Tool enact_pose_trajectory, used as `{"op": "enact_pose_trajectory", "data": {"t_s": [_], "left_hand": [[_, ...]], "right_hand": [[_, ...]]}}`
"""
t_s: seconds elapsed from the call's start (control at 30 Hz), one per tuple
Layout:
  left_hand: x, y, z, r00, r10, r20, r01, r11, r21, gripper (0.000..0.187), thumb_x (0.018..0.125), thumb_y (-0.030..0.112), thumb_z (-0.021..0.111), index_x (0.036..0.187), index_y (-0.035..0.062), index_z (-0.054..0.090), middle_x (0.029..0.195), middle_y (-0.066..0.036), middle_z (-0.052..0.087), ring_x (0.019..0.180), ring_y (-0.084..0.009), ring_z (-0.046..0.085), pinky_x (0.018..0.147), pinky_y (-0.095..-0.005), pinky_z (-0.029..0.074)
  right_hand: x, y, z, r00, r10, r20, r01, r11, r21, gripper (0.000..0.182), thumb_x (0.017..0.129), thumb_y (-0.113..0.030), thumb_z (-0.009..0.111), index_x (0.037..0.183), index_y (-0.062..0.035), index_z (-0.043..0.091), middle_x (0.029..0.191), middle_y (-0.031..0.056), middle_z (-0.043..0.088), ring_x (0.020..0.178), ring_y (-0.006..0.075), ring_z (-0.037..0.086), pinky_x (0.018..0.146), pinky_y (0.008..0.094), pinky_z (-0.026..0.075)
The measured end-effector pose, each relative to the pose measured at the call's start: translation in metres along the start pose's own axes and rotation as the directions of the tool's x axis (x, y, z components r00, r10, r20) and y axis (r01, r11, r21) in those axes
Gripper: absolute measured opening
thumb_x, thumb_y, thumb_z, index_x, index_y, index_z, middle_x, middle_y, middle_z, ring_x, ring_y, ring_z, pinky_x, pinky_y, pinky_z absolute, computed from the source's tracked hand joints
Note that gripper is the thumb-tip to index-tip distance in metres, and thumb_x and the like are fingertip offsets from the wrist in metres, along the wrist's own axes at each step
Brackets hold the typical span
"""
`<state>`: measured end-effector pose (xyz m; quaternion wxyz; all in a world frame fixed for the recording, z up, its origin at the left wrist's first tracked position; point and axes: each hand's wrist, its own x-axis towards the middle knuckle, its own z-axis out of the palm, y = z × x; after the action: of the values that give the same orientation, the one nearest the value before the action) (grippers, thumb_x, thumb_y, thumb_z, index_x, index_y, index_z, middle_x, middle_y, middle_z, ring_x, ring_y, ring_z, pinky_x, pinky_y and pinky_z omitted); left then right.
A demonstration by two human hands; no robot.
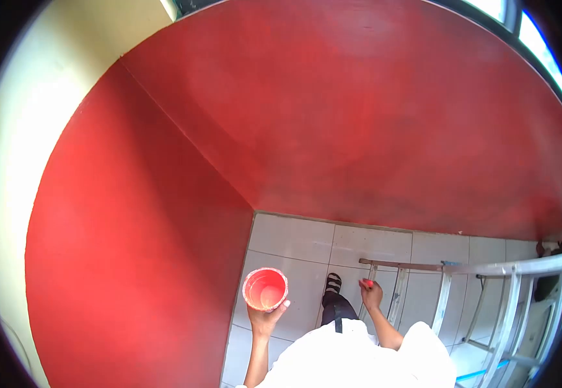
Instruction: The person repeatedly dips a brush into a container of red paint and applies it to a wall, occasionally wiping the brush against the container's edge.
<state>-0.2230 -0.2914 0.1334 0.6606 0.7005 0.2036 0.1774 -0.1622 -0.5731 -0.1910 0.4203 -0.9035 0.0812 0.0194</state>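
My left hand [265, 319] is wrapped round a paint cup [252, 282], held upright with its mouth facing up. The cup's inside is red, its rim is smeared with pale marks, and some red paint shows at the bottom. My right hand [373, 299] is closed on a small red thing [369, 283], of which only a short end sticks out by the fingers. Its kind cannot be made out. Red walls [371, 116] meet in a corner in front of me, and the cup is nearest to the left wall.
An aluminium ladder [510, 307] stands close on my right, its rails reaching near my right hand. White tiles [294, 236] cover the floor, with my sandalled foot [334, 282] on them. A cream wall area [90, 58] borders the red at the left; windows [543, 45] are at upper right.
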Motion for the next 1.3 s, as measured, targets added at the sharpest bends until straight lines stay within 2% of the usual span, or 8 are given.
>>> {"op": "enact_pose_trajectory", "data": {"t_s": [0.13,0.23,0.4,0.67,0.8,1.1,1.2,1.3], "left_hand": [[-0.023,0.008,-0.019,0.998,0.044,0.053,-0.049,0.994,0.099,0.071,0.064,0.026,0.091,0.122,0.0055,0.056,0.111,-0.005,0.065,0.105,-0.0189,0.062,0.092,-0.0351,0.051],[-0.099,-0.011,-0.046,0.989,0.067,0.133,-0.076,0.995,0.065,0.071,0.064,0.026,0.091,0.123,0.0059,0.056,0.112,-0.006,0.064,0.105,-0.0194,0.062,0.091,-0.0353,0.051],[-0.193,-0.008,-0.103,0.984,0.047,0.174,-0.044,0.999,-0.02,0.069,0.064,0.02,0.089,0.123,0.0049,0.055,0.113,-0.007,0.065,0.105,-0.0192,0.062,0.091,-0.0352,0.05],[-0.275,-0.031,-0.162,0.982,0.068,0.179,-0.058,0.996,-0.061,0.07,0.063,0.02,0.089,0.122,0.0029,0.055,0.113,-0.009,0.065,0.106,-0.0219,0.063,0.093,-0.0367,0.049],[-0.297,-0.017,-0.169,0.98,0.123,0.156,-0.108,0.989,-0.099,0.073,0.062,0.022,0.09,0.123,0.0028,0.054,0.115,-0.01,0.064,0.108,-0.023,0.062,0.094,-0.0376,0.049],[-0.328,-0.028,-0.185,0.992,0.125,0.029,-0.118,0.978,-0.169,0.08,0.06,0.023,0.091,0.126,0.0034,0.052,0.12,-0.011,0.061,0.113,-0.0251,0.059,0.097,-0.0386,0.046],[-0.334,-0.024,-0.186,0.969,0.248,0.002,-0.246,0.961,-0.124,0.08,0.062,0.027,0.093,0.126,0.0038,0.052,0.117,-0.008,0.063,0.108,-0.0206,0.062,0.092,-0.0357,0.051],[-0.337,-0.036,-0.192,0.977,0.209,0.05,-0.204,0.975,-0.094,0.081,0.062,0.027,0.092,0.128,0.004,0.051,0.118,-0.009,0.063,0.108,-0.0209,0.062,0.092,-0.0364,0.051]], "right_hand": [[-0.071,0.021,-0.024,0.969,0.233,-0.085,-0.231,0.972,0.037,0.02,0.076,-0.018,0.073,0.094,-0.0101,0.076,0.086,0.0138,0.073,0.084,0.0302,0.07,0.076,0.0387,0.054],[-0.134,0.056,-0.035,0.911,0.397,-0.112,-0.4,0.916,-0.009,0.026,0.073,-0.016,0.073,0.097,-0.0086,0.076,0.088,0.013,0.074,0.083,0.0251,0.071,0.078,0.0365,0.054],[-0.217,0.079,-0.048,0.925,0.354,-0.134,-0.287,0.886,0.364,0.032,0.076,-0.012,0.073,0.107,-0.0019,0.07,0.093,0.0071,0.072,0.082,0.0161,0.068,0.073,0.0305,0.055],[-0.268,-0.074,-0.122,0.88,0.463,0.108,-0.402,0.603,0.689,0.033,0.088,-0.018,0.065,0.12,-0.0111,0.064,0.096,-0.0022,0.066,0.08,0.0079,0.063,0.059,0.024,0.047],[-0.272,-0.13,-0.136,0.909,0.325,0.259,-0.404,0.545,0.735,0.043,0.089,-0.021,0.065,0.13,-0.0156,0.057,0.101,-0.003,0.066,0.083,0.0074,0.064,0.063,0.0231,0.046],[-0.318,-0.267,-0.164,0.86,-0.187,0.475,-0.382,0.38,0.842,0.043,0.089,-0.014,0.067,0.129,-0.0041,0.054,0.105,0.0039,0.067,0.082,0.0094,0.065,0.059,0.0235,0.048],[-0.339,-0.294,-0.172,0.83,-0.228,0.509,-0.412,0.365,0.835,0.043,0.089,-0.015,0.067,0.128,-0.0023,0.054,0.104,0.0041,0.067,0.083,0.0097,0.065,0.06,0.0245,0.049],[-0.343,-0.296,-0.166,0.815,-0.237,0.529,-0.433,0.358,0.827,0.044,0.09,-0.016,0.068,0.129,-0.0023,0.053,0.103,0.0032,0.067,0.081,0.009,0.065,0.061,0.0237,0.049]]}}
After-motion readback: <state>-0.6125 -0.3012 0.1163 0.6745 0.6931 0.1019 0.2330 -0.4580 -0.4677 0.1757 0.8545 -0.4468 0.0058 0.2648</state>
